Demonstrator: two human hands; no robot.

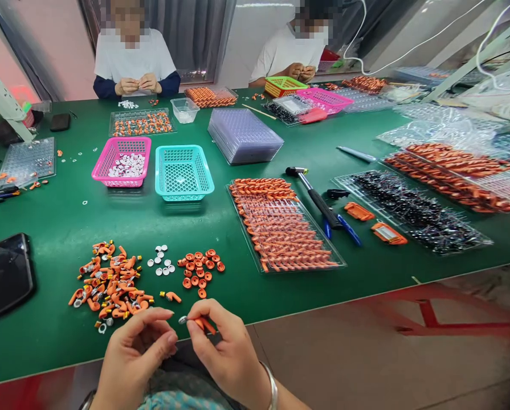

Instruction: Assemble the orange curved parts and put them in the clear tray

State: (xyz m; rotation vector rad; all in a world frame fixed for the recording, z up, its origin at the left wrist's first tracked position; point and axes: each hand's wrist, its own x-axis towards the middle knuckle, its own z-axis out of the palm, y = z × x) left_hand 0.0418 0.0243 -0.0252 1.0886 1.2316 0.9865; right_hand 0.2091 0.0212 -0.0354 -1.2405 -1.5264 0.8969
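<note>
My right hand [224, 347] pinches a small orange part with a silver end [197, 323] at the near edge of the green table [66, 228]. My left hand [137, 350] is beside it, fingertips curled and nearly touching the part's silver end. Just beyond my hands lie a pile of orange parts [109, 282], a few white discs [161, 261] and a cluster of orange rings [199, 270].
A clear tray of orange pieces [282, 228] sits to the right, then a hammer [317, 196], blue pens and a tray of black parts [412, 210]. A phone [7, 273] lies left. Pink [122, 162] and teal [183, 172] baskets stand mid-table. Two people work at the far side.
</note>
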